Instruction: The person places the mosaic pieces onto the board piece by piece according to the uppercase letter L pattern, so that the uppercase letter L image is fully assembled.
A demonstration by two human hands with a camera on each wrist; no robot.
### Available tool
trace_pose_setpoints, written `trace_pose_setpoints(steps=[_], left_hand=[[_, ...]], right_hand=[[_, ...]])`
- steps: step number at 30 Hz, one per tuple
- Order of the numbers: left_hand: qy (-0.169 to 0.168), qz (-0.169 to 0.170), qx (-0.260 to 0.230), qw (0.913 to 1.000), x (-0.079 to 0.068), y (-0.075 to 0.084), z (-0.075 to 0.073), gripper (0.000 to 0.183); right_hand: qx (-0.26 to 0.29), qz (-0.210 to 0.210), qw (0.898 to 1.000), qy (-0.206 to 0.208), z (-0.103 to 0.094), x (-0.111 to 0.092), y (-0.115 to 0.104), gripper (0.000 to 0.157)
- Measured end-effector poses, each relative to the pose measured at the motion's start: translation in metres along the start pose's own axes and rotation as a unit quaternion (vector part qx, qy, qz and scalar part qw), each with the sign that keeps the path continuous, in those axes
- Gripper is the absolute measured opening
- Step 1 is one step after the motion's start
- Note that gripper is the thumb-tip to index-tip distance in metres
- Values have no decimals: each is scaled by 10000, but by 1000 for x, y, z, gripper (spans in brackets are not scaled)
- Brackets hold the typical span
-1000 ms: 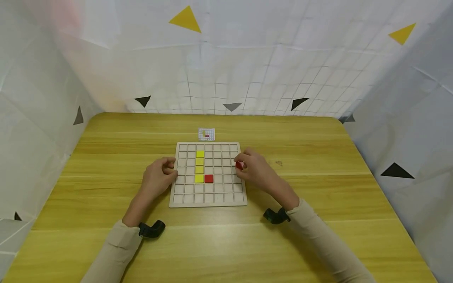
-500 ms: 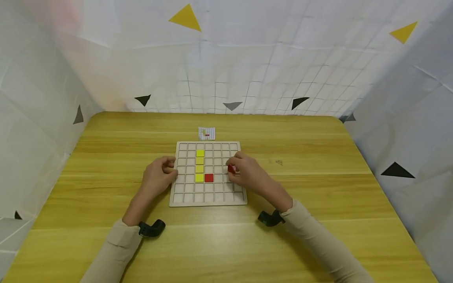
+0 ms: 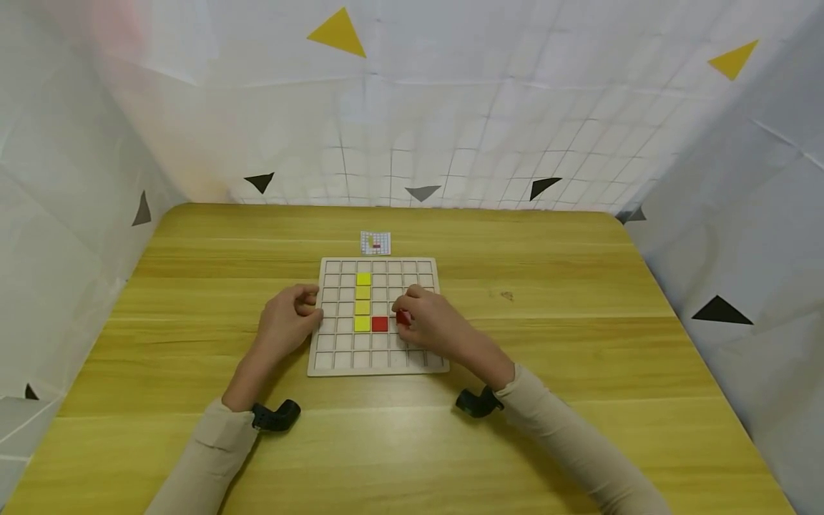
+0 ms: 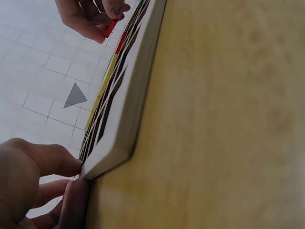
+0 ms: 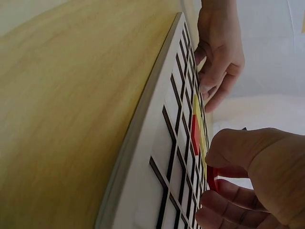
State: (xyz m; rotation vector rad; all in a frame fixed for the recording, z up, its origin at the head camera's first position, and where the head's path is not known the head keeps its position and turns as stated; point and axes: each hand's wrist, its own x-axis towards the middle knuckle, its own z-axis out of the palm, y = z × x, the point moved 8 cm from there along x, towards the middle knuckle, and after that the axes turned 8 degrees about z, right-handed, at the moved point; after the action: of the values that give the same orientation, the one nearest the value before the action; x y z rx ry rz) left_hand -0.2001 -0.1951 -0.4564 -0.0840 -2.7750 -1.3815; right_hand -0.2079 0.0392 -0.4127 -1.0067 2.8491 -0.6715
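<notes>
A pale wooden grid board [image 3: 336, 363] lies on the table. In one of its columns stands a line of several yellow square tiles [image 3: 363, 292], and a red square tile [image 3: 380, 324] sits right of the lowest one. My left hand [image 3: 287, 319] holds the board's left edge; in the left wrist view its fingertips lie right at the rim near a corner. My right hand [image 3: 439, 323] pinches a second red tile [image 3: 403, 317] between thumb and fingers, tilted, close over the board just right of the placed red tile. The right hand covers several squares on that side.
Behind the board lies a small printed card [image 3: 375, 243] with a grid, yellow and red marks. The wooden table [image 3: 566, 286] extends around the board, with white sheeting [image 3: 450, 107] standing at its back and sides. Each wrist carries a black camera [image 3: 277, 416].
My right hand has moved left and slightly toward me with the red tile, from the board's right edge to beside the placed red tile. The left hand has stayed put.
</notes>
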Motion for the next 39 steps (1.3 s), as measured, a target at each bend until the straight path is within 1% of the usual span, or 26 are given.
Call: trace_pose_setpoints(steps=[10, 16, 20, 30, 34, 37, 39], left_hand=[[-28, -10, 13, 10000, -1, 6, 3, 46], [-49, 5, 12, 10000, -1, 7, 5, 46], [-51, -15, 11, 10000, -1, 6, 5, 46], [-34, -8, 24, 10000, 0, 3, 6, 45], [-56, -26, 11, 10000, -1, 2, 6, 46], [-99, -27, -37, 9999, -1, 2, 5, 46], [-123, -39, -138, 9998, -1, 1, 3, 45]], right_hand=[[-184, -77, 9998, -72, 6, 1, -4, 13], [-37, 104, 9995, -293, 10, 0, -3, 14], [-32, 165, 9992, -350, 12, 0, -2, 16], [-26, 188, 9995, -266, 12, -1, -2, 15], [-54, 146, 9996, -221, 12, -1, -1, 17], [-162, 78, 9998, -55, 9, 0, 0, 20], [-156, 78, 9998, 133, 4, -1, 2, 21]])
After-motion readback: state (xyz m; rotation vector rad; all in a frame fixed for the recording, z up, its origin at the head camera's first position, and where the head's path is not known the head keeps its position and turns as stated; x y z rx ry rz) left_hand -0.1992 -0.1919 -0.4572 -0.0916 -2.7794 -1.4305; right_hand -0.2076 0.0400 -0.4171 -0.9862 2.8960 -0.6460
